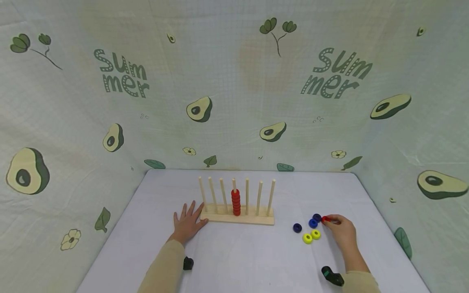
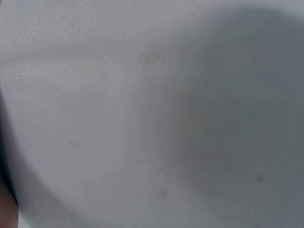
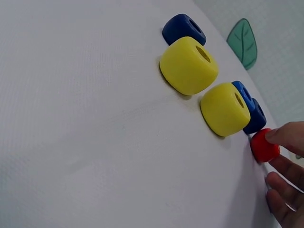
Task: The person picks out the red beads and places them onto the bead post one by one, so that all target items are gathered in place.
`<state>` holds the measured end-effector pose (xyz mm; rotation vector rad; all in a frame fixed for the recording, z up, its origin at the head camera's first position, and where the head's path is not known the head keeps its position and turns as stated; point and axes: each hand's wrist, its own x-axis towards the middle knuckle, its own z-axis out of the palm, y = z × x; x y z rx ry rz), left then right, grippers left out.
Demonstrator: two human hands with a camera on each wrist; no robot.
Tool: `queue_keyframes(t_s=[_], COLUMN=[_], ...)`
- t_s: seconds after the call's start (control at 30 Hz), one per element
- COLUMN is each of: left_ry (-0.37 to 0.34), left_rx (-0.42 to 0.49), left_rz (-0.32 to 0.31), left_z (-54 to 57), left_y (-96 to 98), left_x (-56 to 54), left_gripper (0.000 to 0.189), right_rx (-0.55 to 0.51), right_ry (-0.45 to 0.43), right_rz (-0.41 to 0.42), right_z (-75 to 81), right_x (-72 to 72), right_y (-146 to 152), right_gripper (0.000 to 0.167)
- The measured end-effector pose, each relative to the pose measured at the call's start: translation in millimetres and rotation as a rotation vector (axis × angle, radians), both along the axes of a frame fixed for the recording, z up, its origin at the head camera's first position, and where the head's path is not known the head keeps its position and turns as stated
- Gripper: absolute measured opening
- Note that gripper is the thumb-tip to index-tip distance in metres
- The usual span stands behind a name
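A wooden rack (image 1: 237, 219) with several upright pegs stands on the table, and a stack of red beads (image 1: 236, 202) fills its middle peg. Fingers spread, my left hand (image 1: 187, 226) rests flat by the rack's left end and touches it. At the right, my right hand (image 1: 342, 232) pinches a red bead (image 3: 264, 145) between thumb and fingers, at table level. Close beside that bead lie dark blue and blue beads (image 1: 313, 223) and two yellow beads (image 3: 188, 66). The left wrist view shows only blurred pale cloth and a sliver of skin.
Another dark blue bead (image 1: 297, 228) lies left of the group. White cloth covers the table (image 1: 238, 260). Behind and beside it hangs a printed curtain (image 1: 234, 81) with avocados. Black wrist devices (image 1: 332, 276) sit near both sleeves.
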<state>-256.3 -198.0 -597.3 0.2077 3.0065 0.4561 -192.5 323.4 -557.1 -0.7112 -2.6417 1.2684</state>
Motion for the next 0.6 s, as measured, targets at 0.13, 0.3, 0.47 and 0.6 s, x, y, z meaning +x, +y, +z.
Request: queue_keyframes(t_s=[0.13,0.3,0.47,0.6], left_ry=[0.010,0.022,0.025,0.011], left_rx=[0.011,0.014,0.005,-0.009], left_rz=[-0.004,-0.014,-0.017,-0.027], left_z=[-0.9,-1.3,-4.2,-6.9], left_y=[-0.9,-4.4,-6.8,-5.7], left_x=[0.2,-1.3,-2.1,-2.9], left_gripper=[0.078,0.079,0.079,0.080], right_rx=[-0.009,-0.019,-0.017,0.007], right_ry=[-0.014,-0.029,-0.020,-0.010], right_rz=[0.012,0.031,0.073,0.118], right_z=[3.7,10.7,22.0,35.0], right_x=[0.6,1.8,2.4,2.4], right_y=[0,-2,-9,-16], right_gripper=[0.034,0.035,0.036,0.036])
